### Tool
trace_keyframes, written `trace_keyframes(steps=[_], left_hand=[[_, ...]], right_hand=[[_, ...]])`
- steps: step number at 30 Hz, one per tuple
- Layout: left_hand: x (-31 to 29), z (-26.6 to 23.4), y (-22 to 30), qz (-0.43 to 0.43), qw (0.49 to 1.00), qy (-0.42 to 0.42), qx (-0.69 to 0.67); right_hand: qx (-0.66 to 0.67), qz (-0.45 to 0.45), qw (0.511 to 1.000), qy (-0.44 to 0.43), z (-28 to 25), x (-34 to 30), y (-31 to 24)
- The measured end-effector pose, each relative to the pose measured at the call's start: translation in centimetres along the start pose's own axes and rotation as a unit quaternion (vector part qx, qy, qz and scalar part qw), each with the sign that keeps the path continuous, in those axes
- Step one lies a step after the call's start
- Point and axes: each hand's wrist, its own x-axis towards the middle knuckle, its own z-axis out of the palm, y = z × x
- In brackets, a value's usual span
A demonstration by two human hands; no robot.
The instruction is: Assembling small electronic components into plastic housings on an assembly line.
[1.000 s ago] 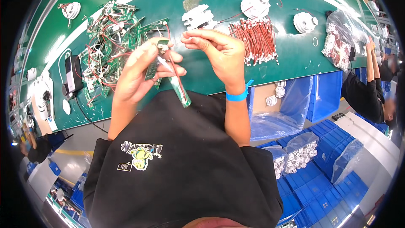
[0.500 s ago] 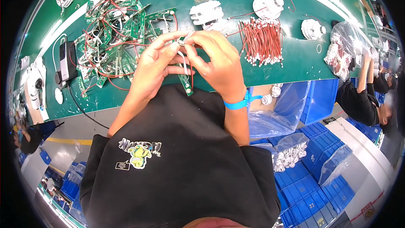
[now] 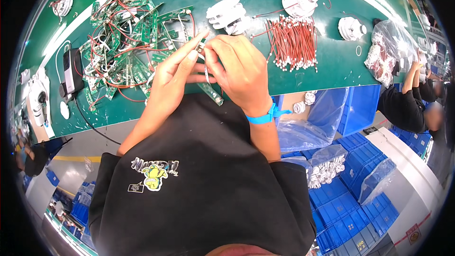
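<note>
My left hand is closed on a narrow green circuit board, its thumb and forefinger gripping the upper end. The board slants across the palm, and its lower end sticks out above my black shirt. At that upper end, my right hand pinches close to a small connector; its fingertips partly hide what they grip. A pale flat cable hangs down between the hands. Left of them lies a tangled pile of green circuit boards with red and white wires. White plastic housings sit just beyond my fingers.
A bundle of red wires lies to the right, near more white housings. A black and grey device stands at the left. Blue crates and a plastic-lined bin are below the table's edge. Another person works at far right.
The board's lower end has swung slightly to the right. My right fingers have curled in closer at its upper end, and the red wire beside the board is now out of sight.
</note>
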Motion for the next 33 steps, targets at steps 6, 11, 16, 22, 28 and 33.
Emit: trace_keyframes(steps=[6,11,16,22,28,33], left_hand=[[-0.1,-0.1,0.2,0.010,0.999,0.001,0.042],[0.3,-1.0,0.7,-0.012,0.997,-0.021,-0.077],[1.2,-1.8,0.5,-0.018,0.987,-0.031,-0.156],[1.2,-1.6,0.4,-0.024,0.988,-0.039,-0.145],[1.2,-1.6,0.0,-0.004,0.992,-0.025,-0.122],[1.0,-1.8,-0.2,0.009,0.999,-0.035,0.011]], right_hand=[[0.012,0.023,1.000,0.013,0.7,-0.6,-0.5],[0.079,0.161,0.981,0.078,-0.2,-0.1,-0.2],[-0.033,0.328,0.942,-0.066,-1.3,-3.7,1.1],[-0.054,0.264,0.961,0.060,0.0,-3.7,0.2],[0.018,0.010,0.999,0.025,0.4,-0.1,1.2],[0.052,0.106,0.984,-0.132,-0.6,0.8,-0.3]])
